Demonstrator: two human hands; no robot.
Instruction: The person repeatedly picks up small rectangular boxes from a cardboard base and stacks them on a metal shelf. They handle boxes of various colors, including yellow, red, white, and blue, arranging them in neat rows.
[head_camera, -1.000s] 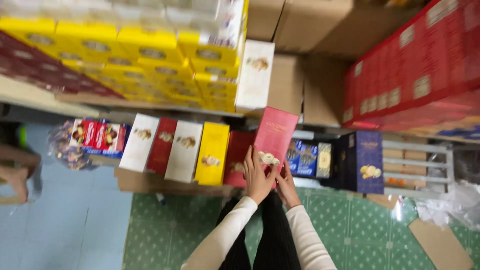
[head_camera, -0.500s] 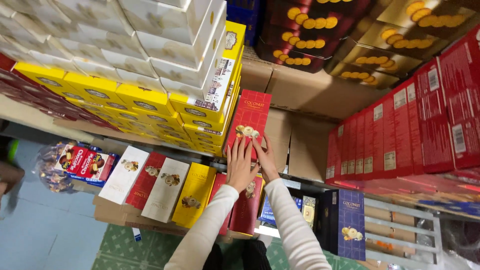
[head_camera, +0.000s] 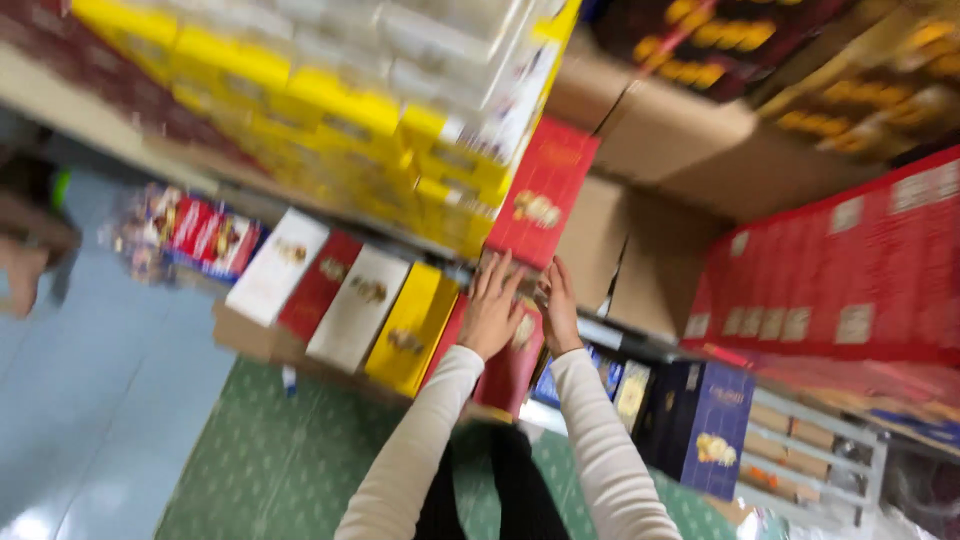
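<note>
Lifted higher than a moment ago, the red box (head_camera: 543, 193) is clamped between left hand (head_camera: 492, 312) and right hand (head_camera: 558, 310), beside stacked yellow boxes (head_camera: 440, 165) at the shelf edge (head_camera: 90, 125).

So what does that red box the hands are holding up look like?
The red box is flat, tall and rectangular, and looks like glossy cardboard. Its front has a pale golden picture in the middle, too blurred to make out. It stands upright, tilted a little, with its top against the stacked yellow boxes. The left hand and right hand press flat fingers on its lower end. A brown carton is beside it.
</note>
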